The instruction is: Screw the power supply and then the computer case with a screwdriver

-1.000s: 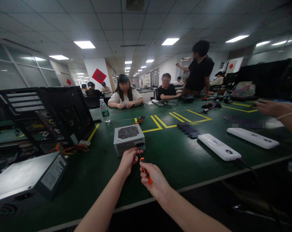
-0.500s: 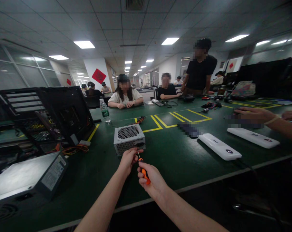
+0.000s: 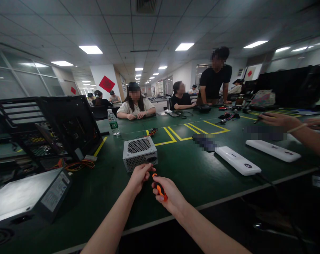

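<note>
My right hand is wrapped round the orange-and-black handle of a screwdriver, whose shaft points away toward my left hand. My left hand is closed in a pinch near the screwdriver's tip; what its fingers hold, if anything, is too small to make out. Just beyond those fingers a grey computer power supply sits on the green table, with a honeycomb vent on top and a socket on the near side. The tip of the screwdriver is hidden by my left fingers.
A larger power supply lies at the left, before an open black computer case with loose cables. A water bottle stands behind. White power banks lie right, near a co-worker's hand. Other people are across the table.
Both hands stay close together by the power supply. The screwdriver's shaft, visible before, is now mostly hidden behind my left fingers. The view has shifted slightly.
</note>
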The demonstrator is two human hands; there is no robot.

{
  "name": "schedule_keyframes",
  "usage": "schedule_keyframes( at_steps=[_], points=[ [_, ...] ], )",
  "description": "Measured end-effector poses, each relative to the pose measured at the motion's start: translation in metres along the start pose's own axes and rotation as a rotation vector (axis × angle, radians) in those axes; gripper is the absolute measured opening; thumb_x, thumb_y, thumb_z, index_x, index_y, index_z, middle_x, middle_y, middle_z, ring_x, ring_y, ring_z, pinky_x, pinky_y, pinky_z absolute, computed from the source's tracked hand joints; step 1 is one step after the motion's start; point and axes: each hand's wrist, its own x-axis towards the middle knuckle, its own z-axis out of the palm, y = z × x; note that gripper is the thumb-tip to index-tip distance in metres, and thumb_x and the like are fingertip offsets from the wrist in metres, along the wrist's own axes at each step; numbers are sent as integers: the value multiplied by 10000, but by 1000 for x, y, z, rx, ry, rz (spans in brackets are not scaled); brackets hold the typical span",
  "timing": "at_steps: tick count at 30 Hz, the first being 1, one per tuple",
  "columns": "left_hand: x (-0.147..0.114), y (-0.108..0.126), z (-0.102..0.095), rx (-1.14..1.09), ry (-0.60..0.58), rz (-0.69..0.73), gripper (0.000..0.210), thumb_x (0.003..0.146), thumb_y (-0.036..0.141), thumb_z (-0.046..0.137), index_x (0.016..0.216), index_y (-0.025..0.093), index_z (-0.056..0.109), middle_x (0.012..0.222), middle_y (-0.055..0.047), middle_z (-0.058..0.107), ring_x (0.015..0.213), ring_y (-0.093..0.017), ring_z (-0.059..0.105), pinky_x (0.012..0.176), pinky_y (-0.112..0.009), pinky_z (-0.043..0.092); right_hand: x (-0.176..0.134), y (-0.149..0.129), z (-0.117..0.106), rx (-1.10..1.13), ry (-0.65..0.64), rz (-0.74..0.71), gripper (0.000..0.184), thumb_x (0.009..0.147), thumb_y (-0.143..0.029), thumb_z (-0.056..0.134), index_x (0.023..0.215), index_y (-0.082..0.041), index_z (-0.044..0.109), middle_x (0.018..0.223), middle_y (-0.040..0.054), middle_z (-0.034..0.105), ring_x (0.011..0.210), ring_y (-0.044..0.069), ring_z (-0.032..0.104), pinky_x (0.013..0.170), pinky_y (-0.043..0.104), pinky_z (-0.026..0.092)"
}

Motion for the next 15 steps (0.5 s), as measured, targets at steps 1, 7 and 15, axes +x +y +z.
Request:
schedule_keyframes(
  at_steps=[1, 7, 15],
  points=[
    [0, 1, 0, 25, -22, -4, 268, 665, 345, 591, 702, 81, 575, 508, -8, 548, 322, -2, 270, 345, -163, 131, 0, 0, -1, -7, -1, -22, 37, 740, -128, 493, 705, -133, 484, 538, -19, 495, 380, 33, 424, 291, 106, 183],
    [2, 1, 1, 58, -30, -32, 307, 632, 386, 625, 569, 97, 541, 363, 64, 376, 313, -3, 207, 359, -179, 97, 2, 3, -3, -42, -14, -93, 75, 729, -148, 455, 678, -114, 499, 555, 4, 504, 431, 40, 435, 334, 124, 252],
    [7, -2, 0, 43, -1, -56, 335, 610, 410, 634, 554, 98, 525, 344, 67, 358, 299, -1, 210, 357, -183, 77, -6, 12, -8, -256, -12, -278, 288, 565, -74, 619, 833, -136, 537, 583, -47, 501, 506, 76, 477, 398, 171, 366]
  ],
)
